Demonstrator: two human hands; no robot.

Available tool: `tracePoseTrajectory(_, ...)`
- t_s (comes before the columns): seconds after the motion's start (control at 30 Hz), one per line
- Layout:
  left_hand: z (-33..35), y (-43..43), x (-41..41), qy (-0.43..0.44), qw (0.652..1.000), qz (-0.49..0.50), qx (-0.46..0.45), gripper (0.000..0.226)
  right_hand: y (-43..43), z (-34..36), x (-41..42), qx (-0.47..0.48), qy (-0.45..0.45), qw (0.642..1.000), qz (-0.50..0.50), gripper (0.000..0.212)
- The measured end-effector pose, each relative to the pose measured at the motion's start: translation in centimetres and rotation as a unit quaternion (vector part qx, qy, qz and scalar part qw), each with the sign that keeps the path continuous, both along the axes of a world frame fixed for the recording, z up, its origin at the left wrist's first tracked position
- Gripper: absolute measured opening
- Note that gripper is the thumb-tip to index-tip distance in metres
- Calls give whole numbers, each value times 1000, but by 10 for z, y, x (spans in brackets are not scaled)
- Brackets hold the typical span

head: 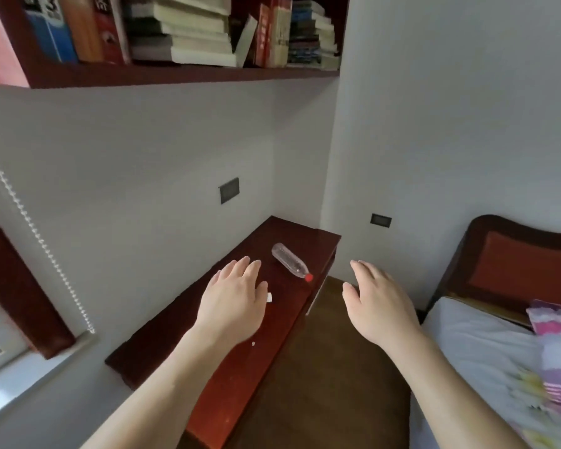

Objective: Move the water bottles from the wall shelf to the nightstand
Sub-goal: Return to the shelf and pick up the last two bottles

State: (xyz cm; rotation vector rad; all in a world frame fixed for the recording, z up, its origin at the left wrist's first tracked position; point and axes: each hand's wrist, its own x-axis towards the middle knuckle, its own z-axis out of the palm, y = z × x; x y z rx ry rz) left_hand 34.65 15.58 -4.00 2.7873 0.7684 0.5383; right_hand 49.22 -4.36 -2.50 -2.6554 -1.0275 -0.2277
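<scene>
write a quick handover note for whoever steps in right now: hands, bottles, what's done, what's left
Left hand: open, empty, above the nightstand top.
Right hand: open, empty, over the floor beside the nightstand.
Clear plastic water bottle with a red cap: lying on its side on the dark red wooden nightstand, cap towards the right edge.
Dark red wooden wall shelf: only books visible; part of it is out of frame.
Done: one bottle moved.
Left: check the unseen part of the shelf for more bottles.

Bare forearms (149, 393), bare left hand (232, 303), right hand (378, 303).
</scene>
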Motion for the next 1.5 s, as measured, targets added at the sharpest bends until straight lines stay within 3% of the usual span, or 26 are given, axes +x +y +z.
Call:
tracePoseTrajectory(0.5,-70,136,206,67,993,84,-37,54,159,-84,232,-66,34,994,77,57)
tracePoseTrajectory(0.77,-131,145,273,96,979,167,-69,55,209,-197,327,-121,138,972,147,59)
tracePoseTrajectory(0.93,-168,142,296,100,967,213,-100,55,229,-264,354,-135,205,957,158,62)
tracePoseTrajectory(1.17,-199,135,305,102,952,255,-133,53,243,-310,367,-110,225,953,167,71)
tracePoseTrajectory(1.33,-204,125,295,97,947,272,-142,52,245,-309,364,-91,226,953,179,55)
tracePoseTrajectory(1.5,-189,121,290,84,947,277,-142,53,230,-267,366,-30,186,960,209,34)
